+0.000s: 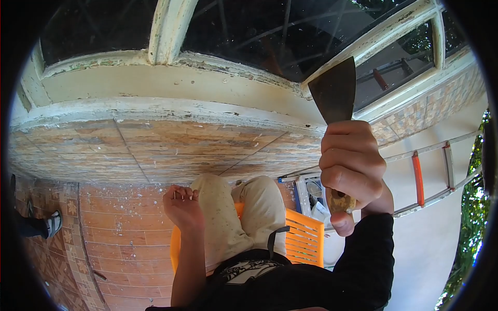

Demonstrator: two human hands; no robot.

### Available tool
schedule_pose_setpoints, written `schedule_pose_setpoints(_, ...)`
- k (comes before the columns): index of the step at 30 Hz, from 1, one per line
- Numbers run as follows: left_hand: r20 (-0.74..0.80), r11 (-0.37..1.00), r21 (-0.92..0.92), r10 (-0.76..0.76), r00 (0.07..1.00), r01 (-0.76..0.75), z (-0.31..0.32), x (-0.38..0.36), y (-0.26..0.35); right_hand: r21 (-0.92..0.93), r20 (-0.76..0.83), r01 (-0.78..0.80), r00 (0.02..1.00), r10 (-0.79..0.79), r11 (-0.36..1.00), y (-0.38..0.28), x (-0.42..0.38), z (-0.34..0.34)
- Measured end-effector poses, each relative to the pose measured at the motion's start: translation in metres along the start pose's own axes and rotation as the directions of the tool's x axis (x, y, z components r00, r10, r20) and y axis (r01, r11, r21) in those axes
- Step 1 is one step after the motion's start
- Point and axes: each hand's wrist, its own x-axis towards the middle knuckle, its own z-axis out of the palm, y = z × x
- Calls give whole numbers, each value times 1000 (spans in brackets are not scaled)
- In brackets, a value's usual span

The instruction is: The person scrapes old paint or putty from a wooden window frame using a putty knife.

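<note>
A scraper (334,92) with a wide dark blade and a worn wooden handle is held upright in my right hand (351,166), the fingers wrapped round its handle. Its blade overlaps the corner of the window frame (233,71) in view; whether they touch, I cannot tell. The pale frame has chipped, peeling paint. My left hand (182,206) hangs beside my left knee, palm up, fingers curled; whether anything small lies in them is hidden.
Below the window runs a stone-patterned wall (171,150). I sit on an orange plastic seat (305,236). Paint flakes dot the tiled floor (124,223). A ladder (418,179) stands right, and a container (311,197) holds items. Another person's sandalled foot (53,224) is at far left.
</note>
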Motion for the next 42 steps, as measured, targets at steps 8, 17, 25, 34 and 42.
schedule_pose_setpoints(8, 6, 1000, 3, -5, 1000, 5, 0, 0, -1, -52, 163, -112, 979, 119, 992, -10, 1, -4)
schedule_pose_setpoints(17, 79, 1000, 24, 0, 997, -1, -12, 5, 0, -30, 102, -28, 994, 31, 999, 3, 3, 4)
schedule_pose_setpoints(25, 31, 999, 34, -1, 1000, 0, -4, 0, 0, -48, 188, -124, 974, 131, 991, -2, 6, -7)
schedule_pose_setpoints(34, 33, 1000, -1, -5, 999, 6, -5, 3, 0, -120, 12, 38, 999, -37, 992, 3, 8, -13)
schedule_pose_setpoints(42, 72, 1000, 3, -15, 997, 15, -9, 4, 2, -103, 81, -60, 994, 68, 993, -4, 11, -20)
